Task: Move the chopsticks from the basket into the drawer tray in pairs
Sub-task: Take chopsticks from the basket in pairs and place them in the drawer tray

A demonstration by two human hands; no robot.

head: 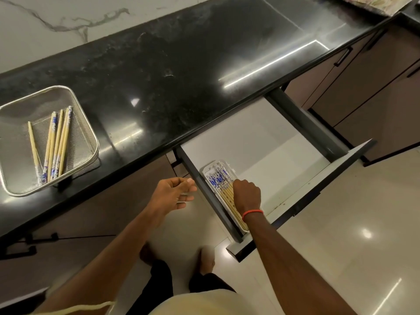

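Lay the pair flat, patterned ends lined up with the wooden chopsticks with blue-and-white patterned ends (221, 181) already lying in the narrow white plastic tray (205, 172) at the left of the open grey drawer (261, 142). The right hand (247, 193) sits knuckles-up on them, fingers curled under; whether it grips a pair or only presses cannot be told. The left hand (175, 192) hovers loosely curled, holding nothing. About 5 remaining chopsticks (55, 142) lie in the silver wire-mesh basket (95, 137) on the black stone table (159, 76).

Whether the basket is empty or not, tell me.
Not empty: several chopsticks lie inside the mesh basket on the counter.
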